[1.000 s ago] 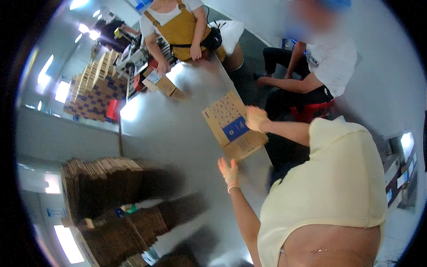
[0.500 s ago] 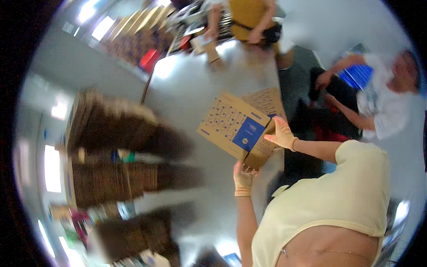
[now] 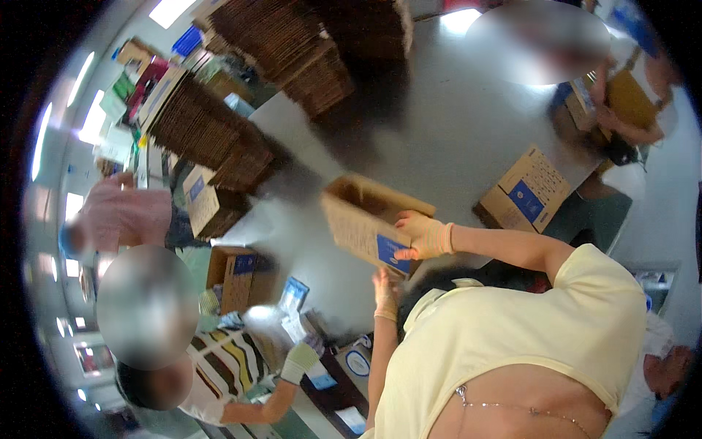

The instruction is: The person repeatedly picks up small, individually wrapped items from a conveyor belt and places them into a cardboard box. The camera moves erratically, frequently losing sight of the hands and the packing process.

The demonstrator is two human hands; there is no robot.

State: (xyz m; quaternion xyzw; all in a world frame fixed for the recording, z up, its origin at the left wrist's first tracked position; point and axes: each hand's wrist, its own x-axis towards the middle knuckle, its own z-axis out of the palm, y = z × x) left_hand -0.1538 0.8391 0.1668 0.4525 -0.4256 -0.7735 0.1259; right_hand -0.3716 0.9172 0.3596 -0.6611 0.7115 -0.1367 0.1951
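An open cardboard box (image 3: 362,235), brown with a blue printed panel, is tilted over the grey table in front of me. My right hand (image 3: 424,234), in a pale glove with a striped cuff, grips its right end, thumb outside and fingers over the rim. At the box's near lower corner is my left hand (image 3: 385,291), also gloved, its fingers close together against the cardboard; their tips are partly hidden. The inside of the box is dark, and no contents can be made out.
Tall stacks of flattened cardboard (image 3: 212,124) stand across the table (image 3: 446,139). Another cardboard box (image 3: 528,192) lies at the right. A co-worker's gloved hand (image 3: 300,364) is at the lower left, near blue-and-white packets (image 3: 294,294). Another person in yellow (image 3: 630,102) handles a box at the far right.
My view has swung left. The box, flatter half a second ago with its broad printed face showing, now shows its open inside. My right hand has moved onto its rim.
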